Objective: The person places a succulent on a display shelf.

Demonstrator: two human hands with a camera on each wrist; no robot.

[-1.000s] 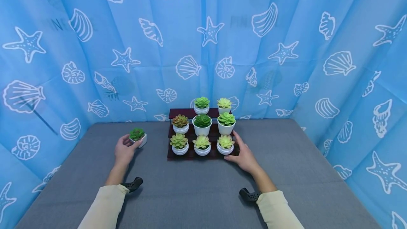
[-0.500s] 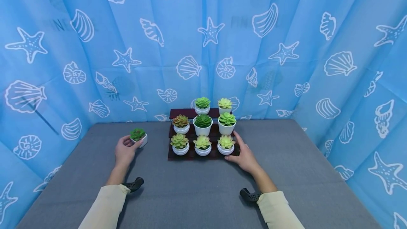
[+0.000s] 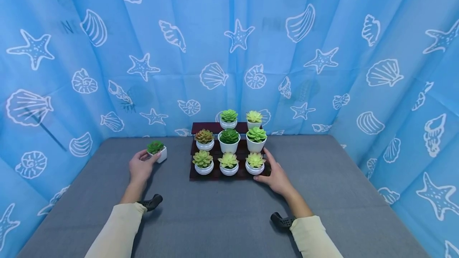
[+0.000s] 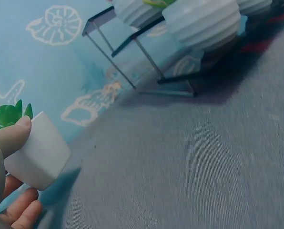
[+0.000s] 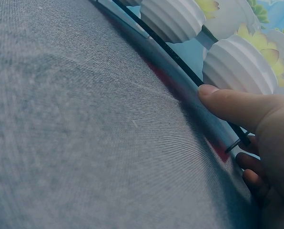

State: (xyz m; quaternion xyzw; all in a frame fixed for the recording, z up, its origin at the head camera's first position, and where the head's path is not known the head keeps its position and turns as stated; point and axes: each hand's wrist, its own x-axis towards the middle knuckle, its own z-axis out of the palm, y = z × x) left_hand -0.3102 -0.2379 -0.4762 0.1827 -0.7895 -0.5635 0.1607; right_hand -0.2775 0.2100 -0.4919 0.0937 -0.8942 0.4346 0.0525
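Observation:
At the left of the head view, my left hand [image 3: 141,166] holds a small potted succulent [image 3: 160,154] with dark green leaves and a white square pot. The left wrist view shows my thumb [image 4: 18,133] against the pot's upper side and fingers around its lower part. To the right, my right hand [image 3: 277,176] grips the lower right end of a dark red three-tier plant stand [image 3: 215,177]. In the right wrist view the thumb [image 5: 232,102] lies on the shelf's front edge, below a ribbed white pot [image 5: 237,67], with the other fingers curled at the end.
Several potted succulents fill the stand's lower tiers, among them a dark green one [image 3: 228,136] in the middle. Two more, a green one [image 3: 228,117] and a pale one [image 3: 254,118], stand on the top tier. A blue seashell curtain [image 3: 229,51] surrounds the grey tabletop [image 3: 215,218].
My left hand has risen slightly, and the succulent pot in it has tipped a little. The right hand stays at the stand's end.

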